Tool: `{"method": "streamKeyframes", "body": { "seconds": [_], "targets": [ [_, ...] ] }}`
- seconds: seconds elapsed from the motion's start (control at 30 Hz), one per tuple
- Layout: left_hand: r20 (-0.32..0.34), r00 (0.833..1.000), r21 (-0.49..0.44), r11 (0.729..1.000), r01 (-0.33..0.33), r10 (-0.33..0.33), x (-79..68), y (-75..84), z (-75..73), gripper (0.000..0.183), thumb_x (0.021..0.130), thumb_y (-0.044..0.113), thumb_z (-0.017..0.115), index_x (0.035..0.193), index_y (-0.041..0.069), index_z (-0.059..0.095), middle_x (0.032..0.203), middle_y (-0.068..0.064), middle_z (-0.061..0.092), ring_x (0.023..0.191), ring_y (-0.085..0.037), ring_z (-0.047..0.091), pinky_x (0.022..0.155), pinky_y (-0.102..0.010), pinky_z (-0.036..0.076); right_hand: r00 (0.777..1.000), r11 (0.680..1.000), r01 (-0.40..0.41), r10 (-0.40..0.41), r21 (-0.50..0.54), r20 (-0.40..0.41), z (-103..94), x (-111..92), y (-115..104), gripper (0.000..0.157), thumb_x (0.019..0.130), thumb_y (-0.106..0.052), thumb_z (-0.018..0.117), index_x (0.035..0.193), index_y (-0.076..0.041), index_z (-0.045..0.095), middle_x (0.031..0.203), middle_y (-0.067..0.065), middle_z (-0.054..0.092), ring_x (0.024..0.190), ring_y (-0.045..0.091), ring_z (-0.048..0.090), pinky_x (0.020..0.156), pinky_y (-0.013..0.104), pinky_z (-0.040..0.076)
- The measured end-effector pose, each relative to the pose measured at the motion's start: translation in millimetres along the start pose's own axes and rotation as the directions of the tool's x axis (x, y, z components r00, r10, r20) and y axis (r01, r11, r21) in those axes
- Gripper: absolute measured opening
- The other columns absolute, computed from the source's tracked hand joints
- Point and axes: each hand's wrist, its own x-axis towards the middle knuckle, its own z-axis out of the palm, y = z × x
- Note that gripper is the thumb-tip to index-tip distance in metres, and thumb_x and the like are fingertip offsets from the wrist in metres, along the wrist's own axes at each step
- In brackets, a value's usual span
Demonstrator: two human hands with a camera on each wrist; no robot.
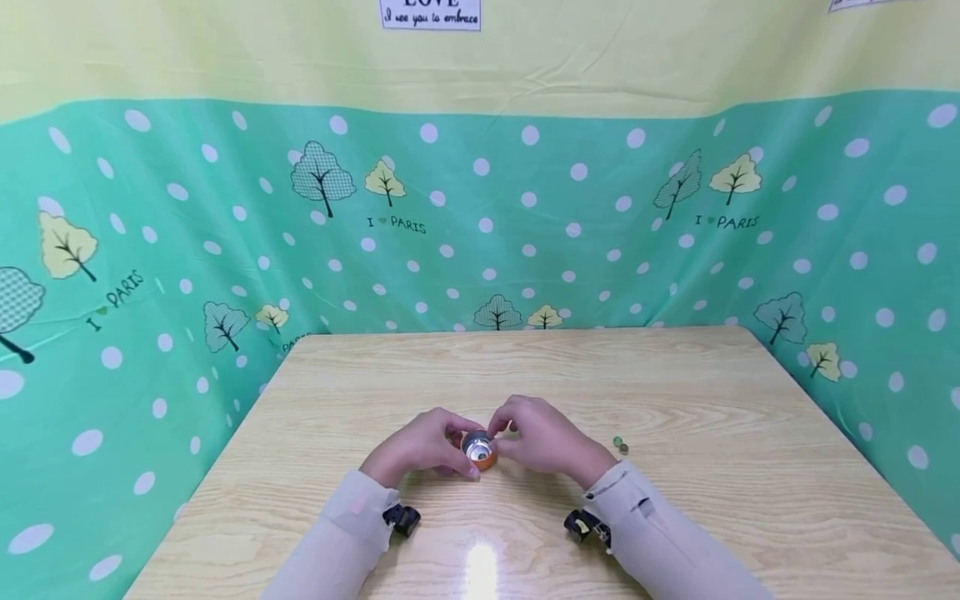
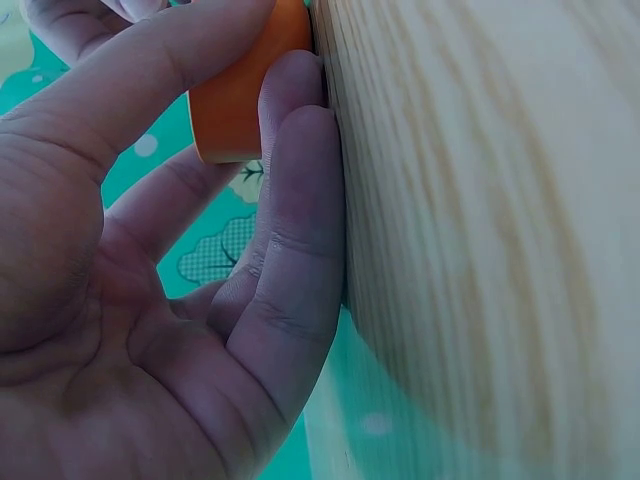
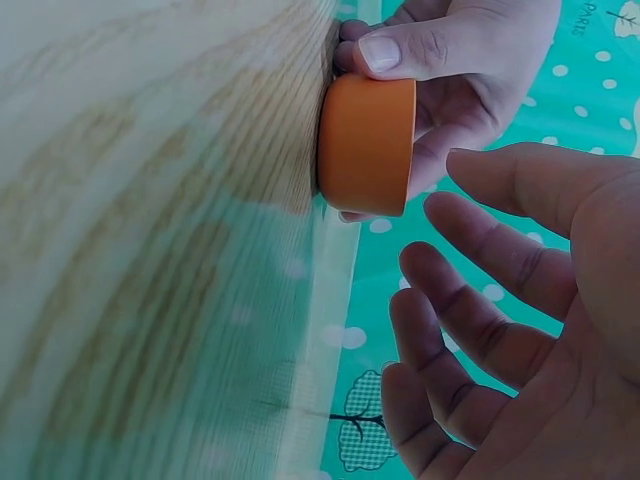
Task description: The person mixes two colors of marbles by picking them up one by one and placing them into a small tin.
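A small orange cup with a shiny silver inside stands upright on the wooden table. My left hand grips its side, thumb at the near edge and fingers round the far side. In the right wrist view the left thumb lies against the orange wall. A small dark spot shows at the cup's bottom. My right hand is at the cup's right rim; its thumb and fingers are loosely bent, a gap shows between thumb and forefinger, and nothing is seen held there.
Two small round beads or marbles, one green and one brownish, lie on the table right of the right wrist. Dotted green cloth hangs behind and at both sides. Small black cameras sit at the wrists.
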Motion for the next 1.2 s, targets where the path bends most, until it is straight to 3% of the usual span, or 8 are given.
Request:
{"method": "streamKeyframes", "body": {
  "seconds": [0.7, 1.2],
  "targets": [
    [-0.015, 1.0, 0.031, 0.999, 0.021, -0.02, 2.6, -0.6, 0.3, 0.06, 0.071, 0.02, 0.097, 0.127, 0.024, 0.075, 0.099, -0.005, 0.071, 0.078, -0.018, 0.064, 0.063, -0.033, 0.057, 0.999, 0.998, -0.05, 0.051, -0.033, 0.021, -12.2, -16, 11, 0.016, 0.092, -0.026, 0.077, 0.104, -0.017, 0.078, 0.101, -0.006, 0.07, 0.097, 0.016, 0.065, 0.086, 0.036, 0.053],
    [-0.017, 1.0, 0.038, 0.999, 0.007, -0.006, 2.3, -1.0, 0.6, 0.055, 0.071, 0.02, 0.097, 0.121, 0.028, 0.077, 0.097, -0.007, 0.069, 0.076, -0.018, 0.061, 0.062, -0.033, 0.056, 0.998, 0.997, -0.068, 0.069, -0.043, 0.002, -20.7, -29, 27, 0.013, 0.091, -0.023, 0.079, 0.102, -0.016, 0.078, 0.098, -0.008, 0.069, 0.095, 0.016, 0.063, 0.085, 0.038, 0.053]
  ]
}}
